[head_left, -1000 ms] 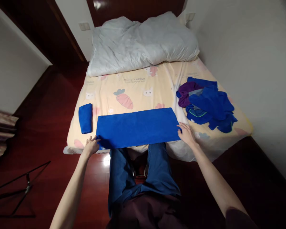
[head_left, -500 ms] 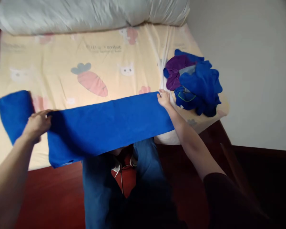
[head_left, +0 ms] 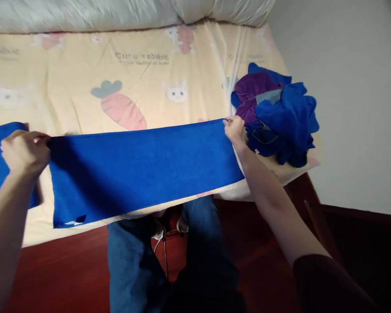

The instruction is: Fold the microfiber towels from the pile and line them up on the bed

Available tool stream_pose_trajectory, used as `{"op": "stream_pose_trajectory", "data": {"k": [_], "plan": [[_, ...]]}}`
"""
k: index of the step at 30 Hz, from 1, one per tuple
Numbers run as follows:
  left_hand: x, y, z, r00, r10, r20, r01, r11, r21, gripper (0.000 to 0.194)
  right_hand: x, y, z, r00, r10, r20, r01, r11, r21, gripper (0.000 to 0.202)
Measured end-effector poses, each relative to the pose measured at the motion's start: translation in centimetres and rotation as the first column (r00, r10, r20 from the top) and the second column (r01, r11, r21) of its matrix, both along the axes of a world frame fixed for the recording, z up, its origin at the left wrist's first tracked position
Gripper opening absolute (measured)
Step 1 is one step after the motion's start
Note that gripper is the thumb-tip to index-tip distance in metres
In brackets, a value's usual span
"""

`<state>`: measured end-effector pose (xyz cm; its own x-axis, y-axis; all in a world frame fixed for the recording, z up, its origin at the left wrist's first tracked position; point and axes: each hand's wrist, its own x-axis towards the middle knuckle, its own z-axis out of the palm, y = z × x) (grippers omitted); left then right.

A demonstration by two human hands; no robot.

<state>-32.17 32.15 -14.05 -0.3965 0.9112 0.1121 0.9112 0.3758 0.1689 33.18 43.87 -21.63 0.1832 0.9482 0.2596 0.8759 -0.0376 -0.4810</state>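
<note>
A long blue towel [head_left: 143, 165] stretches across the near edge of the bed, with a small pale tag at its lower left corner. My left hand [head_left: 26, 150] pinches its upper left corner, and my right hand [head_left: 234, 128] grips the upper right corner. Partly behind my left hand and wrist lies a folded blue cloth [head_left: 6, 130]. Just beyond my right hand is a crumpled heap of blue cloths [head_left: 283, 113] with a purple cloth [head_left: 254, 89] among them.
The bed [head_left: 74, 100] wears a yellow sheet printed with carrots and rabbits. A rolled pale quilt [head_left: 117, 15] lies along its far side. At the right rises a white wall [head_left: 345, 108]. My jeans-clad legs [head_left: 133, 256] stand close against the bed, over a dark red floor [head_left: 65, 274].
My left hand has risen and moved left, my right hand slightly right, and the towel between them is pulled straighter and flatter. The camera view has shifted a little.
</note>
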Motion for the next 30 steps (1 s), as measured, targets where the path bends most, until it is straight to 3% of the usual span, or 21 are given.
{"op": "stream_pose_trajectory", "data": {"k": [3, 5, 8, 11, 13, 17, 20, 22, 24, 26, 30], "plan": [[3.4, -0.2, -0.4, 0.999, 0.010, 0.052, -0.013, 0.998, 0.056, 0.051, -3.9, -0.9, 0.4, 0.999, 0.000, 0.038, -0.003, 0.998, 0.066, 0.045], [6.1, -1.0, -1.2, 0.988, -0.135, 0.075, 0.128, 0.988, 0.092, 0.056, -8.1, -2.8, 1.3, 0.988, 0.132, 0.078, -0.134, 0.990, 0.032, 0.054], [10.0, -3.0, -2.7, 0.916, -0.390, 0.088, 0.386, 0.921, 0.057, 0.061, -14.8, -6.7, 2.1, 0.888, 0.451, 0.085, -0.441, 0.890, -0.121, 0.058], [11.3, -4.6, -4.2, 0.905, -0.409, 0.112, 0.412, 0.911, 0.003, 0.067, -18.2, -9.3, 1.4, 0.791, 0.606, 0.081, -0.579, 0.785, -0.219, 0.059], [10.4, -5.0, -5.0, 0.935, -0.333, 0.126, 0.335, 0.942, 0.002, 0.071, -17.2, -9.3, 0.4, 0.805, 0.588, 0.079, -0.555, 0.793, -0.250, 0.062], [6.7, -4.4, -6.0, 0.974, -0.193, 0.122, 0.195, 0.981, -0.002, 0.078, -10.2, -6.1, -1.0, 0.940, 0.328, 0.099, -0.292, 0.917, -0.271, 0.064], [5.4, -3.7, -6.0, 0.979, -0.168, 0.118, 0.172, 0.985, -0.022, 0.079, -6.3, -4.0, -0.6, 0.965, 0.221, 0.140, -0.171, 0.938, -0.302, 0.064], [5.9, -3.8, -5.4, 0.979, -0.156, 0.131, 0.162, 0.986, -0.036, 0.078, -6.4, -4.1, 0.4, 0.962, 0.217, 0.167, -0.155, 0.933, -0.324, 0.063], [7.5, -5.0, -4.6, 0.973, -0.184, 0.141, 0.190, 0.981, -0.030, 0.075, -8.2, -5.9, 1.5, 0.953, 0.249, 0.174, -0.187, 0.932, -0.309, 0.065], [9.8, -7.4, -3.8, 0.952, -0.274, 0.134, 0.278, 0.961, -0.008, 0.070, -10.8, -9.5, 2.4, 0.928, 0.338, 0.157, -0.290, 0.920, -0.264, 0.066], [13.2, -15.3, -3.7, 0.893, -0.429, 0.136, 0.431, 0.902, 0.021, 0.066, -13.4, -18.2, 2.5, 0.845, 0.524, 0.101, -0.490, 0.837, -0.243, 0.064]]}}
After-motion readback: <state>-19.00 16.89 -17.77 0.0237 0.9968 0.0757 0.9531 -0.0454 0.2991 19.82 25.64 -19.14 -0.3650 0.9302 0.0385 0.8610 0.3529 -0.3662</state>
